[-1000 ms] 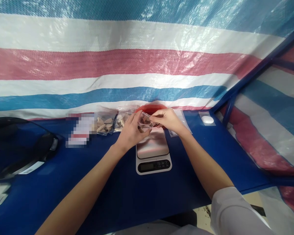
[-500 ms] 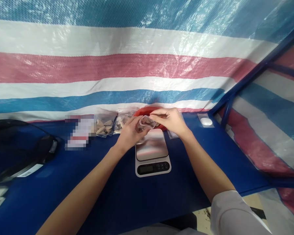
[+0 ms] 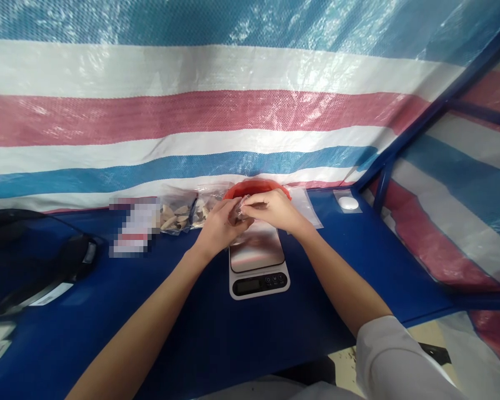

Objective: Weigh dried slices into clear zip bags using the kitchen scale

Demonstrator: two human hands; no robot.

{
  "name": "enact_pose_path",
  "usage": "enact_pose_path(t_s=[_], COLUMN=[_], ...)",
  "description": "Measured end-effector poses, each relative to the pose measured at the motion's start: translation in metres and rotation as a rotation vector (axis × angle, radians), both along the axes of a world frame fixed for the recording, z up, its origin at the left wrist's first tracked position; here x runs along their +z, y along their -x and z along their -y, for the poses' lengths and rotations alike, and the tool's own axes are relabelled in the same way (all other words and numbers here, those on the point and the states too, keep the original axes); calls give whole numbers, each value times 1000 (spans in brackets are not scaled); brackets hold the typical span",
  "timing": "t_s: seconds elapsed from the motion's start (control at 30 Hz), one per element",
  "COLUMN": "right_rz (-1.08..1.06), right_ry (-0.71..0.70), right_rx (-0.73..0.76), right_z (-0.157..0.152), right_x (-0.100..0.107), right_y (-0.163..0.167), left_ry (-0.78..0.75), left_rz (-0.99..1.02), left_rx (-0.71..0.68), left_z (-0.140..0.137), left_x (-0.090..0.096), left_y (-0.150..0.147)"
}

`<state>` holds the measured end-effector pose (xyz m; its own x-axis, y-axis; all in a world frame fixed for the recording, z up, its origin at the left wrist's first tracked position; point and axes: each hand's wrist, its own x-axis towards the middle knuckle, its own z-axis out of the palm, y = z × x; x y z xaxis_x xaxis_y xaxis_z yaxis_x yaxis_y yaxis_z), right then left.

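A small clear plastic bag (image 3: 240, 206) is gripped in my left hand (image 3: 219, 226), with fingers curled round its side, above the back of a kitchen scale (image 3: 256, 250). My right hand (image 3: 273, 208) has its thumb and fingers pinched together at the bag's mouth. What lies between those fingertips is too small and covered to make out. Behind both hands stands a red bowl (image 3: 270, 184), its inside mostly hidden by them. The scale has a shiny metal plate and a dark display.
Two clear bags of beige pieces, one (image 3: 175, 218) left of the other (image 3: 202, 211), lie beside a blurred-out packet (image 3: 137, 225). Flat clear bags (image 3: 310, 208) and a white rounded object (image 3: 348, 203) are to the right. A black strapped item (image 3: 66, 258) lies far left on the blue table (image 3: 316, 311).
My right hand has moved left and slightly down, bringing its fingertips to the bag's mouth. The bag's opening, round before, is now mostly covered. More of the red bowl shows.
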<state>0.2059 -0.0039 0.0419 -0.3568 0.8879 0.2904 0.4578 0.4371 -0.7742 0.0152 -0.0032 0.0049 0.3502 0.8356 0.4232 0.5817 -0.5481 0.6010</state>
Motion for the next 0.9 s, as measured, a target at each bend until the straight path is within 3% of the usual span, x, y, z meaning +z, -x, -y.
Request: enact_pose_path(t_s=[0.13,0.3,0.43,0.67,0.9], right_rz=[-212,-305,-308,-346,-558], right_ry=[84,99,88,72,215], right_rx=[112,70,52,65,-76], right_z=[-4,-8,-11,-16,-29], right_x=[2,2,-3,-11,-8], right_y=[-12,-22,-25,-27,-28], left_ry=[176,327,344,398,275], left_rz=[-78,-147,-120,-91,-203], left_rx=[-41,-84,-49,-98,50], left_z=[-3,-3,-4,-9,-19], left_x=[16,41,48,41,52], left_y=[15,31,35,32,22])
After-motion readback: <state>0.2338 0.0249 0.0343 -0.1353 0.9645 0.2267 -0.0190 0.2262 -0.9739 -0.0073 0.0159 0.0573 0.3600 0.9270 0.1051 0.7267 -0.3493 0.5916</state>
